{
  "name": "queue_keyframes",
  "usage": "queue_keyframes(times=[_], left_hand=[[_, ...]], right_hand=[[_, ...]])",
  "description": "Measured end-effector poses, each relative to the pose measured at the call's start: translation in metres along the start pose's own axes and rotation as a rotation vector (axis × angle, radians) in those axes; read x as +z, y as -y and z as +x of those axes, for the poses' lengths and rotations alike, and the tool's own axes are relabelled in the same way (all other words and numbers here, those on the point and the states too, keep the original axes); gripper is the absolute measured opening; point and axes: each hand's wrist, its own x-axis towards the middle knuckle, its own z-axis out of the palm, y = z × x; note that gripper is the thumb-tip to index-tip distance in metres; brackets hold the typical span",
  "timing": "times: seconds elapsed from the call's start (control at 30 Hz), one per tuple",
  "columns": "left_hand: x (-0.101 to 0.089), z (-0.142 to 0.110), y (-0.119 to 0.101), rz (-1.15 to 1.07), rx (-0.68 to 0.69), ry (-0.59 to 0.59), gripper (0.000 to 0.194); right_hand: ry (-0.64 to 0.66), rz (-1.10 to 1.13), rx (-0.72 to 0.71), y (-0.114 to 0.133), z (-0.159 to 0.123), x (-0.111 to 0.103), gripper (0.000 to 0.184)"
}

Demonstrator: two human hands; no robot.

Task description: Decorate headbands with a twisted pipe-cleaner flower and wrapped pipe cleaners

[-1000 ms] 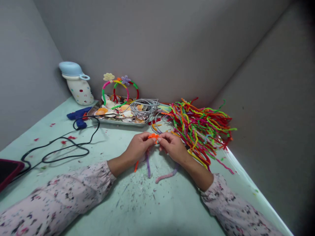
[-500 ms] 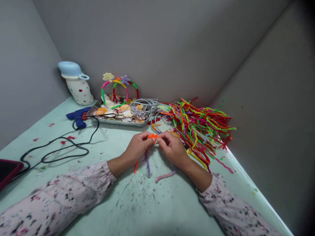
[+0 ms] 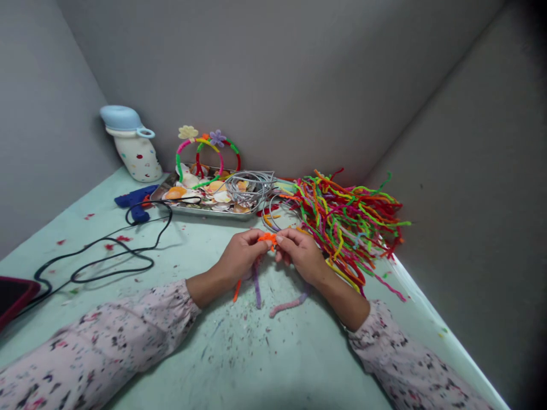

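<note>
Between my two hands is a small bent orange pipe cleaner [image 3: 268,237], held just above the table. My left hand [image 3: 244,253] pinches it from the left, thumb against fingers. From the right, my right hand [image 3: 301,253] grips its other side with thumb and fingertip. Below the hands, a purple pipe cleaner [image 3: 257,289] and an orange piece [image 3: 237,291] lie on the table [image 3: 239,364], their upper ends hidden by my left hand. A pink pipe cleaner [image 3: 286,307] with a purple end lies beneath my right wrist.
A heap of coloured pipe cleaners [image 3: 346,216] lies right. Behind, a metal tray [image 3: 205,213] holds shells, wire coils [image 3: 252,185] and flower-topped hoops [image 3: 199,142]. At left are a blue glue gun [image 3: 135,199], black cable [image 3: 147,265], white bottle [image 3: 137,156] and a red-edged dark device [image 3: 17,299].
My right hand's fingers have shifted slightly and spread a little below the orange pipe cleaner. My left hand keeps its pinch, nearly still.
</note>
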Motion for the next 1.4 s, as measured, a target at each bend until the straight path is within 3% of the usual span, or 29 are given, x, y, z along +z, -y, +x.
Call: queue_keyframes(times=[0.37, 0.5, 0.63, 1.2, 1.4], left_hand=[[-0.003, 0.000, -0.004, -0.001, -0.038, 0.026, 0.025], [-0.003, 0.002, -0.002, -0.037, -0.037, -0.052, 0.024], [-0.003, 0.003, 0.000, -0.131, -0.014, -0.124, 0.022], [-0.002, 0.003, -0.002, -0.152, 0.004, -0.035, 0.018], [-0.005, 0.004, -0.007, -0.083, -0.001, 0.017, 0.021]], right_hand=[[-0.040, -0.037, -0.004, 0.000, 0.000, -0.001, 0.019], [-0.044, -0.039, 0.001, 0.002, -0.001, 0.000, 0.026], [0.033, -0.088, 0.010, 0.008, -0.004, 0.004, 0.025], [0.069, 0.009, 0.140, 0.010, -0.006, 0.012, 0.016], [0.154, 0.023, 0.160, 0.010, -0.006, 0.011, 0.014]])
